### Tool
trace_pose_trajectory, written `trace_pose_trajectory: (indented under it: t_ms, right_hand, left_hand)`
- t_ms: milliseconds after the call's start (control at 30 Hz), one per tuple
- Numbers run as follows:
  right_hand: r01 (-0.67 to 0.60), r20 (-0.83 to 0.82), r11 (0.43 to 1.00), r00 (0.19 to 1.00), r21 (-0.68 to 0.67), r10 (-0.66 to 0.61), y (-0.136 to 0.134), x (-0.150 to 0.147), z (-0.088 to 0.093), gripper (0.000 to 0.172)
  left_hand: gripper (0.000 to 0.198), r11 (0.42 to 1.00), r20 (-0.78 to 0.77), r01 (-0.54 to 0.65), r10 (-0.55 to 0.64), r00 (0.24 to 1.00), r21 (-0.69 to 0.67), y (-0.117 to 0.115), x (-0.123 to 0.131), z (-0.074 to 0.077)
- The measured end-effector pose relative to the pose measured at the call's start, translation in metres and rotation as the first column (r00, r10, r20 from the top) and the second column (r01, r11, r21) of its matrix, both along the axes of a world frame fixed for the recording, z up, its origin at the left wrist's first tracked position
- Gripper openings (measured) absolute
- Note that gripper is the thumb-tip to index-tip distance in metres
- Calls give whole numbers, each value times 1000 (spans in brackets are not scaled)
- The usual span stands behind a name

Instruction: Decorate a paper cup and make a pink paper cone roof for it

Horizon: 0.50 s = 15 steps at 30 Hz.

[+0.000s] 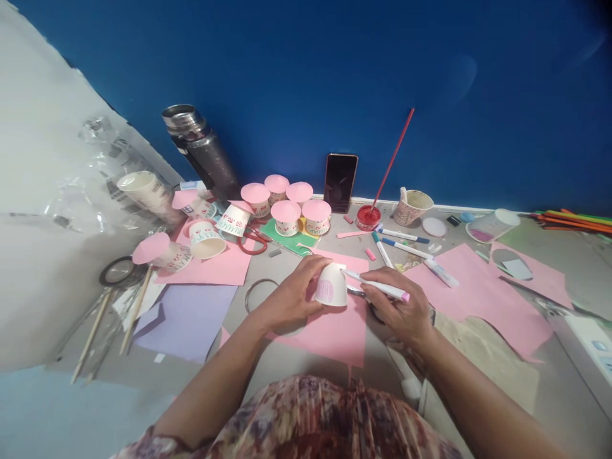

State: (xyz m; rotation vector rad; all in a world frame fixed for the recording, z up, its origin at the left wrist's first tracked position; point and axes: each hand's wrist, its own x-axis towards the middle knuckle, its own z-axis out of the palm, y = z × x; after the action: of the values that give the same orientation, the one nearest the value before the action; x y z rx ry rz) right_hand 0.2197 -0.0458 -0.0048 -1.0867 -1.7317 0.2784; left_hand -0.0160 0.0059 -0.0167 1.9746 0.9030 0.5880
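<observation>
My left hand (pixel 299 287) is closed round the left side of a white paper cup (pixel 338 290), held upside down above the table. A pink-purple patch with a rounded top is coloured on its side. In my right hand (pixel 404 306) is a white marker (pixel 382 285) with a pink end, its tip at the cup's upper right side. Beneath both hands lies a pink paper sheet (pixel 356 347). Behind them stand several decorated paper cups (pixel 287 223) with pink cone tops and red and green drawings.
At the back are a dark flask (pixel 205 153), a phone (pixel 341 183) leaning on the blue wall and a red paint pot (pixel 368 218) with a stick. Loose markers (pixel 406 247) and cut pink paper (pixel 473 280) lie right; purple paper (pixel 191 322) and black tape (pixel 117 272) left.
</observation>
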Motion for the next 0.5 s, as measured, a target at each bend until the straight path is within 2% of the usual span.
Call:
trace_pose_trajectory:
  t_ms: [267,500]
  right_hand:
    - [20,27,999,999,-26,-19,0,0,0,9]
    - [-22,28,999,999,-33,23,-1,0,1,12]
  left_hand:
    - [67,1000,12,1,-1,1000,-13,0,0,1]
    - [67,1000,9,-9,9,1000,-8,-1,1,4]
